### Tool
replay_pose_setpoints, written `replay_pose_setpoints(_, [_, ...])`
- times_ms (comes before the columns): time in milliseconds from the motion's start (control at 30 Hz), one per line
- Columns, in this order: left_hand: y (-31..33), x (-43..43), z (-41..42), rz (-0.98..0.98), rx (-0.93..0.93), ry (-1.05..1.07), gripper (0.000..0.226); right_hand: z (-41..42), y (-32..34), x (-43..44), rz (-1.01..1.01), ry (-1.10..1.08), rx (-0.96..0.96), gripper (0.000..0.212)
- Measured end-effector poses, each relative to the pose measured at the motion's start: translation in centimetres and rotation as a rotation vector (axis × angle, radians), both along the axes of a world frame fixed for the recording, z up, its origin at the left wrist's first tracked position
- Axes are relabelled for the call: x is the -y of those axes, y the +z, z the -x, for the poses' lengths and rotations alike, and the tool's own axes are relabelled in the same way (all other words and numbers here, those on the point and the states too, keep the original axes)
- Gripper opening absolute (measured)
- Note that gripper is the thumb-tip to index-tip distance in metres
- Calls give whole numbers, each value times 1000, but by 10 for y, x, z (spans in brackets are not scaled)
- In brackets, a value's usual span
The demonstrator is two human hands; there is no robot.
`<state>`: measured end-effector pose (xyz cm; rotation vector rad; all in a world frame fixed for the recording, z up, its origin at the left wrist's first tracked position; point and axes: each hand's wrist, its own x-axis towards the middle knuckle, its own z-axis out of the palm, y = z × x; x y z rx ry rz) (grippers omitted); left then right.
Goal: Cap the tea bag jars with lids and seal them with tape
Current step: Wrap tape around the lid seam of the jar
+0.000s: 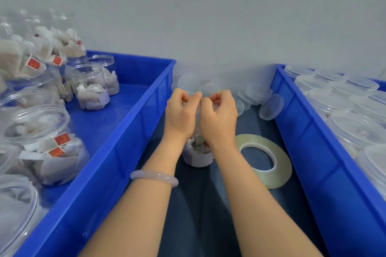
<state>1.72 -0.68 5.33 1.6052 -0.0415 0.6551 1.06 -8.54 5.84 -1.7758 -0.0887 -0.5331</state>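
A: Status on the capping?

B: Mid-batch. One jar (198,152) is in work at centre frame. It stands on the dark table (200,204) between the two bins, mostly hidden under the wrists.

A: Hands?

B: Left hand (179,112) and right hand (217,114) are both over the jar top. Fingers curled, fingertips (196,96) nearly meeting. Looks like a pinch on something clear, a lid edge or a tape end. Can't tell which, or whether they hold anything at all.

A: Tape?

B: Tape roll (282,171) lies flat just right of the jar. Neither hand is on it.

A: Done vs left?

B: Right bin (309,131) is packed with lidded jars (355,129), likely finished, but tape on them isn't resolvable. Left bin (129,131) holds several open jars (37,123), filled and with no lids. That's the backlog. Loose lids (259,91) are piled upper centre by the wall. My read: well short of done.
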Motion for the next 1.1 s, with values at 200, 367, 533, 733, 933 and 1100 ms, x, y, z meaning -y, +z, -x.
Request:
replay_pose_setpoints(200, [-15, -5, 4, 301, -132, -190, 18, 4, -10, 2, -105, 77, -66, 26])
replay_pose_setpoints(367, [-10, 0, 5, 307, -121, -107, 27, 4, -10, 2, -147, 42, -15, 32])
replay_pose_setpoints(533, [-6, 0, 7, 247, -205, -121, 23, 0, -8, 3, -158, 42, -51, 34])
replay_pose_setpoints(733, [-8, 2, 10, 42, -128, 27, 38, 0, -13, 1, -146, 66, -48, 45])
replay_pose_setpoints(933, [-3, 14, 10, 64, -37, 220, 12, -2, -10, 0, -128, 19, -27, 22])
replay_pose_setpoints(1100, [-4, 7, 11, 188, -37, -35, 8, 11, -28, -1, -218, -21, 78, 19])
